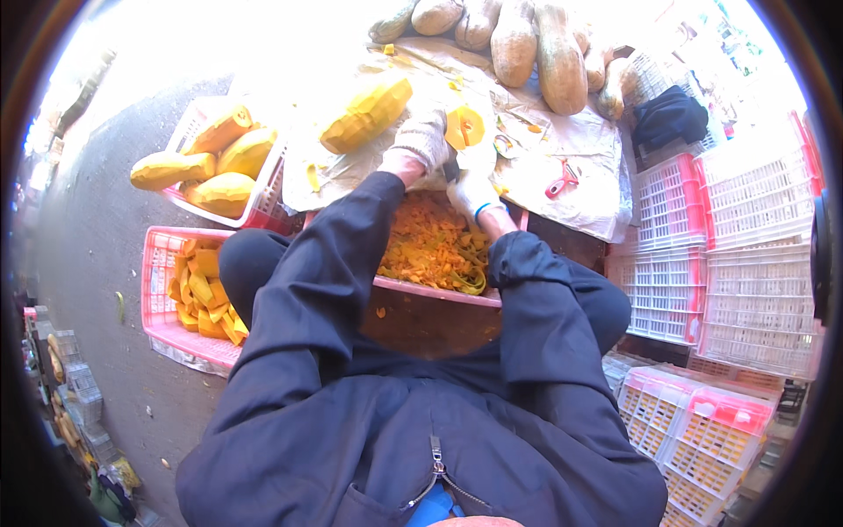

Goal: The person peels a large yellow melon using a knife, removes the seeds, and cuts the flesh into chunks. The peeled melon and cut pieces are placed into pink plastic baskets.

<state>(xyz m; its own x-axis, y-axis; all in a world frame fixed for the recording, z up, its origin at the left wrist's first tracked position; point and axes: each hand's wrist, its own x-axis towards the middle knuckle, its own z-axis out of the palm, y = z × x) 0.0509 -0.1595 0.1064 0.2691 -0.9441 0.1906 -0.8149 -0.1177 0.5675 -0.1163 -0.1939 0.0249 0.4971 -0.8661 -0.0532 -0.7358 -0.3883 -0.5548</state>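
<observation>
My left hand point(423, 137), in a pale knitted glove, rests against the left side of a cut squash piece point(465, 126). The piece's yellow face, with its small seed hollow, is turned up. My right hand point(473, 188), also gloved, is lower and to the right, its fingers around a dark tool point(452, 168), perhaps a knife, mostly hidden. Glare blurs the fingers. Beyond my left hand lies a whole peeled squash point(366, 113) on the pale sheet point(560, 204). Beneath my hands, a pink crate point(435, 296) contains squash pulp and peelings point(428, 247).
A red-handled peeler point(562, 179) and a roll of tape point(504, 145) lie at right. Unpeeled squashes point(514, 46) line the far side. At left, one crate point(263, 197) contains peeled squashes point(217, 161), another point(161, 290) cut chunks point(201, 290). Stacked plastic crates point(665, 263) stand at right.
</observation>
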